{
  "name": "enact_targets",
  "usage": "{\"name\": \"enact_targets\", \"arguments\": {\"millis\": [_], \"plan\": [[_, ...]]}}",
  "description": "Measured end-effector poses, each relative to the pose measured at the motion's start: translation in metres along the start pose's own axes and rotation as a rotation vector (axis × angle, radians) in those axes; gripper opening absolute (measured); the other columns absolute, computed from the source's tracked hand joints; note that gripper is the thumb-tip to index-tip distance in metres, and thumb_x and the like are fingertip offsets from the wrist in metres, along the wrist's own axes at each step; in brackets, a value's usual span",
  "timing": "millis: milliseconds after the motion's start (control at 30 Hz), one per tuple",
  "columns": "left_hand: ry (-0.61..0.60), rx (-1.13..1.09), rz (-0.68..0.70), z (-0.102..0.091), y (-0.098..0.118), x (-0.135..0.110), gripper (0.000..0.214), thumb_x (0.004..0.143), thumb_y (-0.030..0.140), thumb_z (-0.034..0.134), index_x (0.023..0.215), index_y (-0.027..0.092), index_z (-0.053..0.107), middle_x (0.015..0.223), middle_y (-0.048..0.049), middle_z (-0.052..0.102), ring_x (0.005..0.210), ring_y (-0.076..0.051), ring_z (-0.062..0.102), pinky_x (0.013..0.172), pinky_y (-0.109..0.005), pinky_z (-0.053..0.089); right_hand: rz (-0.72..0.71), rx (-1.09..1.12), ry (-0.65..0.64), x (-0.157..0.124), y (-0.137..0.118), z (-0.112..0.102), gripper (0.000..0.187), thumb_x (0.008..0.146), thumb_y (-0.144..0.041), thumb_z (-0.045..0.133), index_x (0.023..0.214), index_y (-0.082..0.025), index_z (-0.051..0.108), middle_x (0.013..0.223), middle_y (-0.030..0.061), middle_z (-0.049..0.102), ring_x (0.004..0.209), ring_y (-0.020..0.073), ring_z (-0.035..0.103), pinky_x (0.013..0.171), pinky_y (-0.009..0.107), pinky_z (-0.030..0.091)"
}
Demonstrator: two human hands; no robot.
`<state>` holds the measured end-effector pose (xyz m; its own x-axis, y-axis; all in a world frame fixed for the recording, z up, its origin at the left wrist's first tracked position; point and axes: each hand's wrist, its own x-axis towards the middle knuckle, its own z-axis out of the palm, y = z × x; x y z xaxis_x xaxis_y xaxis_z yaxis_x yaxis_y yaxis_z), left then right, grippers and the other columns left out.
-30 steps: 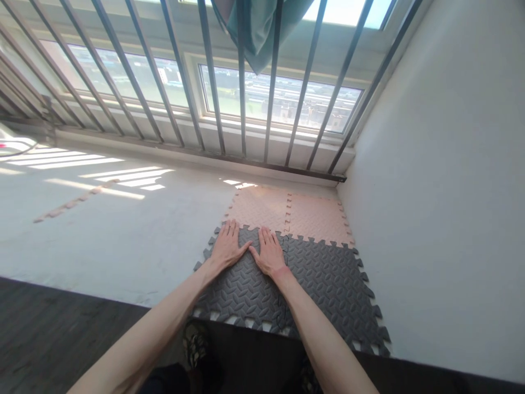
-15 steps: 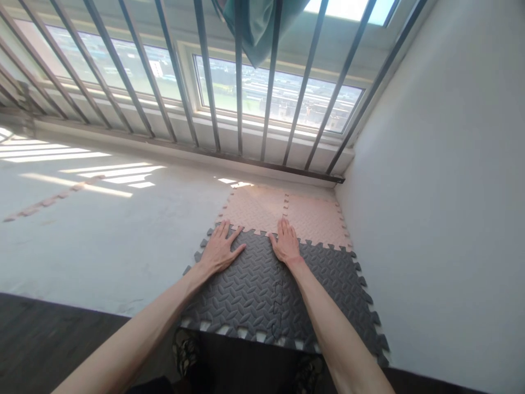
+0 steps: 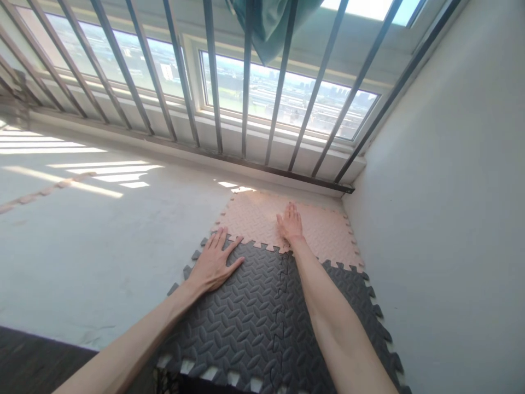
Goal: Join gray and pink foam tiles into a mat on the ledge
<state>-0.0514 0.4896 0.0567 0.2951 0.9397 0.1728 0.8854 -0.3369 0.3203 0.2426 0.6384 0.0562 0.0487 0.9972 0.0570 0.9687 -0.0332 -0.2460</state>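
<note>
A view from above, looking down at two bare arms reaching forward over foam puzzle mats laid in the corner of a raised pale ledge (image 3: 102, 241).

The left hand (image 3: 213, 265) lies flat and open, palm down, fingers spread, holding nothing. It rests on the near left grey mat (image 3: 229, 323), close to that mat's far left corner, with its fingertips almost at the toothed seam where grey meets pink.

The right hand (image 3: 290, 224) is also open and flat, palm down, fingers together and pointing away, gripping nothing. It rests on the pink mats, about on the seam between the left pink mat (image 3: 252, 219) and the right pink mat (image 3: 328, 232). Its wrist crosses the jagged joint between pink and grey.

Four mats are fitted together in a square: two pink ones at the far side, two dark grey ones with a leaf-like embossed pattern at the near side. The right grey mat (image 3: 356, 306) is partly covered by the right forearm. The mats' right edge lies just beside a plain white wall (image 3: 451, 191).

Beyond the mats, slanted dark metal bars (image 3: 246, 82) stand in front of a window (image 3: 287, 104) showing a bright view of buildings. A teal cloth (image 3: 270, 22) hangs at the top. Stripes of sunlight fall across the ledge at the left.
</note>
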Motion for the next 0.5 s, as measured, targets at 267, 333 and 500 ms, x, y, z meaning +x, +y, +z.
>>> {"name": "enact_targets", "arguments": {"millis": [267, 333, 500], "plan": [[0.026, 0.076, 0.025, -0.005, 0.002, -0.003, 0.074, 0.103, 0.068, 0.049, 0.169, 0.039, 0.038, 0.186, -0.0047, 0.016, 0.171, -0.034, 0.016, 0.137, -0.057, 0.025, -0.036, -0.074, 0.064, 0.031, 0.005, 0.011, 0.087, 0.108, -0.060, 0.025, 0.172, -0.002, 0.017, 0.183, 0.0163, 0.012, 0.172, 0.0274, 0.005, 0.139, 0.046, 0.005], [0.023, 0.089, 0.021, -0.006, 0.003, -0.003, 0.073, 0.103, 0.069, 0.049, 0.169, 0.040, 0.038, 0.185, -0.0039, 0.017, 0.170, -0.033, 0.020, 0.137, -0.056, 0.026, -0.025, -0.055, 0.058, 0.036, 0.004, 0.011, 0.087, 0.108, -0.059, 0.027, 0.171, 0.000, 0.021, 0.182, 0.0182, 0.020, 0.171, 0.0276, 0.012, 0.138, 0.046, 0.007], [0.020, 0.089, 0.017, -0.006, 0.003, -0.002, 0.072, 0.104, 0.068, 0.047, 0.169, 0.039, 0.040, 0.185, -0.0034, 0.021, 0.170, -0.031, 0.022, 0.137, -0.056, 0.025, -0.015, -0.045, 0.060, 0.032, 0.000, 0.010, 0.083, 0.108, -0.055, 0.028, 0.170, 0.000, 0.023, 0.181, 0.0189, 0.022, 0.170, 0.0282, 0.014, 0.138, 0.046, 0.009]]}}
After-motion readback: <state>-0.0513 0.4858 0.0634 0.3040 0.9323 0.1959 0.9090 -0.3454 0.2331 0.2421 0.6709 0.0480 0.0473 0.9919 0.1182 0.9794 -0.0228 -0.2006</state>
